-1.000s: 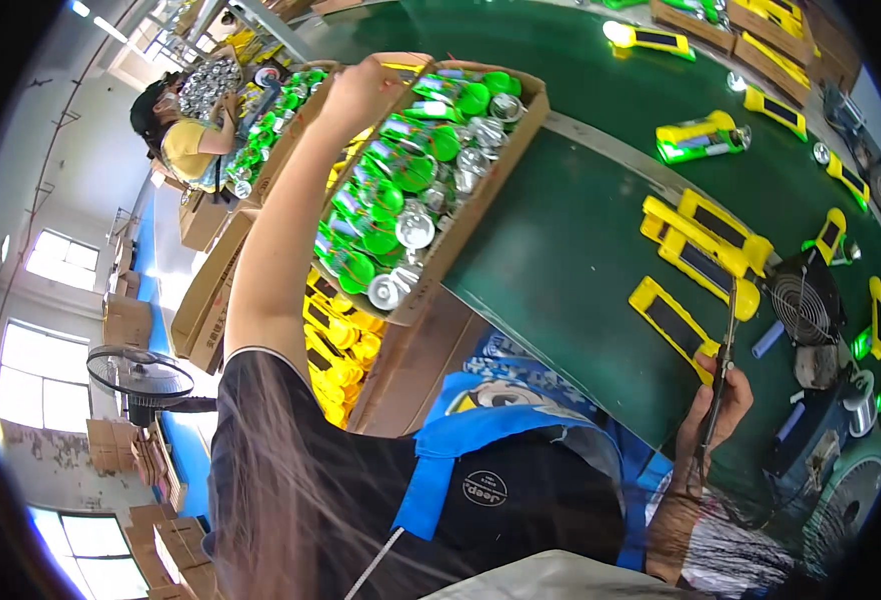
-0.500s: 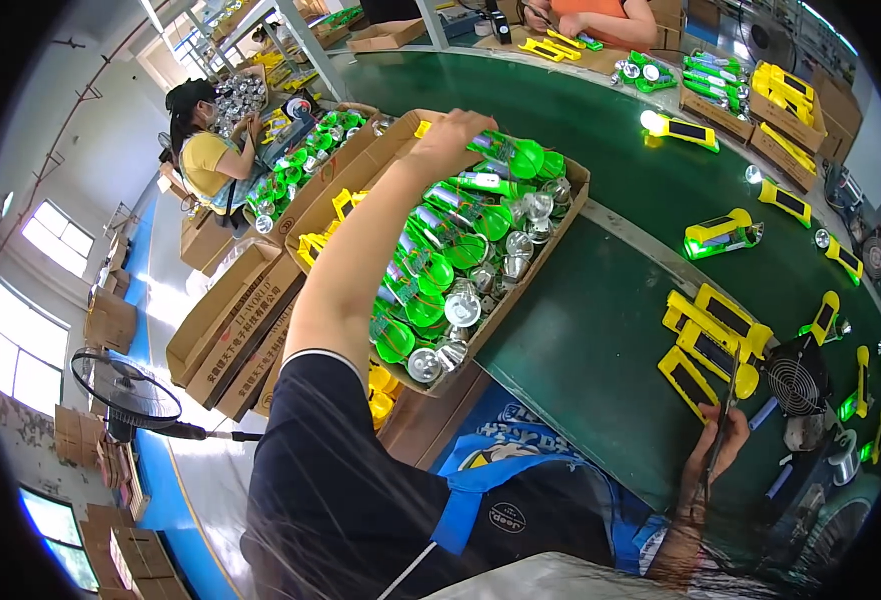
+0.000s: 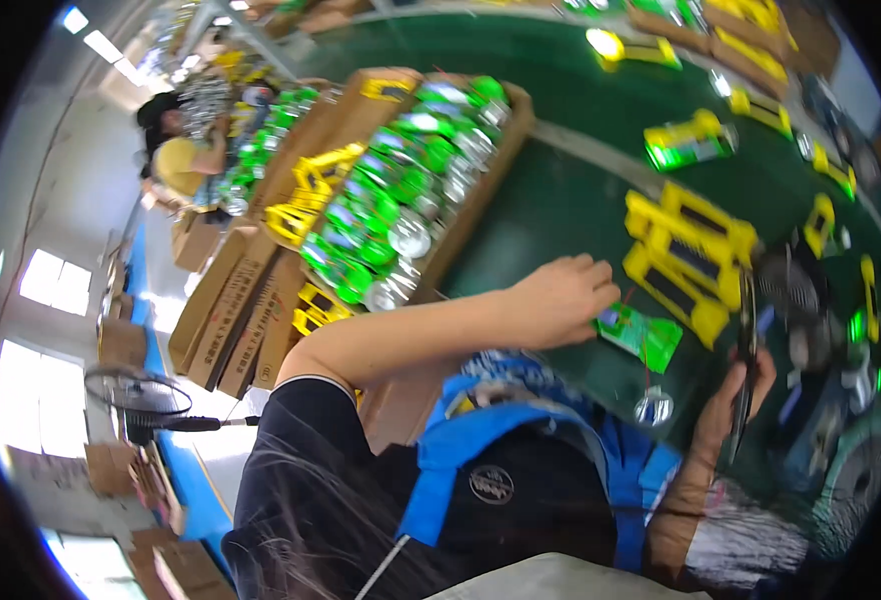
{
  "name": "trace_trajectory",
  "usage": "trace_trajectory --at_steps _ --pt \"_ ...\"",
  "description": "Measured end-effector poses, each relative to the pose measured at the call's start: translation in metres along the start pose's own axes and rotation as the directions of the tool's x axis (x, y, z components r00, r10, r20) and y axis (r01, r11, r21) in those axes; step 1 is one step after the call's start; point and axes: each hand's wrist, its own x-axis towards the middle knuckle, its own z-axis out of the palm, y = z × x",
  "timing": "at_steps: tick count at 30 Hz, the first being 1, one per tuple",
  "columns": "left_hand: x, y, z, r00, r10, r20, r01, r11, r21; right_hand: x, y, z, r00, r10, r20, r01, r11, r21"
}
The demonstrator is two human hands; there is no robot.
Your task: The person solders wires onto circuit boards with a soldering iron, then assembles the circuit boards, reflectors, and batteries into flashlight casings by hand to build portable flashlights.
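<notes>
My left hand [image 3: 566, 303] is closed on the end of a green plastic lamp housing [image 3: 639, 335], over the green worktop. From the housing hangs a round silver reflector [image 3: 653, 407] by a thin red wire. My right hand [image 3: 739, 392] is closed around a long, thin, dark tool [image 3: 745, 350], blurred so its kind does not show. Beyond both hands lie several yellow frames with dark panels [image 3: 696, 255], heaped on the worktop. Left of them stands a cardboard box [image 3: 501, 180] filled with green housings and silver reflectors.
A green conveyor belt [image 3: 441, 45] curves along the far side, carrying yellow-and-green lamps [image 3: 691, 142]. A small black fan [image 3: 789, 275] stands right of the yellow frames. Cardboard boxes [image 3: 251, 320] and a standing fan [image 3: 139, 392] are at left. A person in yellow [image 3: 176, 165] sits far left.
My left hand has come from the cardboard box to the worktop, bringing a green housing with its dangling reflector. My right hand still grips the dark tool. The whole view has shifted.
</notes>
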Motion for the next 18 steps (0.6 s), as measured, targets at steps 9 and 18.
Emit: trace_trajectory --at_steps 9,18 --pt "0.060 -0.008 0.059 0.949 -0.249 -0.194 0.204 0.953 -0.225 -0.018 0.039 -0.028 0.924 0.360 0.125 -0.331 0.596 0.731" --pt "0.082 -0.009 0.068 0.802 -0.591 0.091 0.482 0.549 -0.683 -0.008 0.023 -0.003 0.909 0.381 0.168 -0.416 0.819 0.394"
